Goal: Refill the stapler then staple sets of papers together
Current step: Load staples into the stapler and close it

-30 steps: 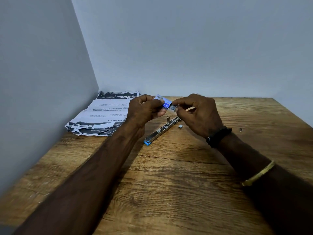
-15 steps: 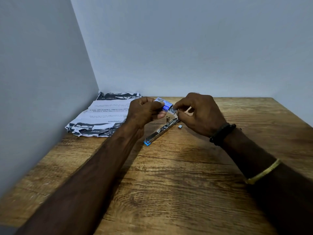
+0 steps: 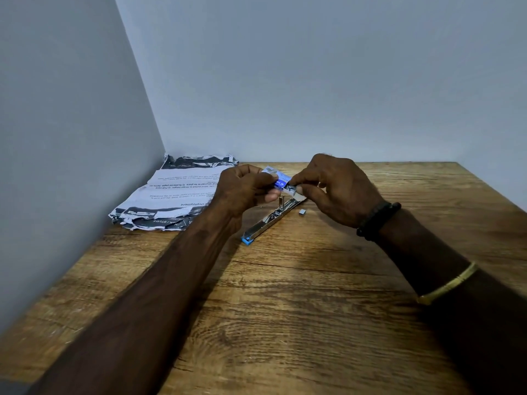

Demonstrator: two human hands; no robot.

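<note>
A small blue staple box [image 3: 278, 178] is held just above the table between both hands. My left hand [image 3: 245, 192] grips its left end with curled fingers. My right hand [image 3: 336, 189] pinches its right end with thumb and forefinger. Below them a long metal stapler [image 3: 269, 219] with a blue end lies opened out flat on the wooden table [image 3: 285, 309]. A small loose strip of staples [image 3: 302, 212] lies right of the stapler. A stack of printed papers [image 3: 171, 195] sits in the far left corner.
Grey walls close the table on the left and at the back. The papers touch the left wall. Bare wood stretches in front of the stapler and to the right.
Both hands have dropped slightly toward the stapler with the box. The right fingers have shifted along the box's right end.
</note>
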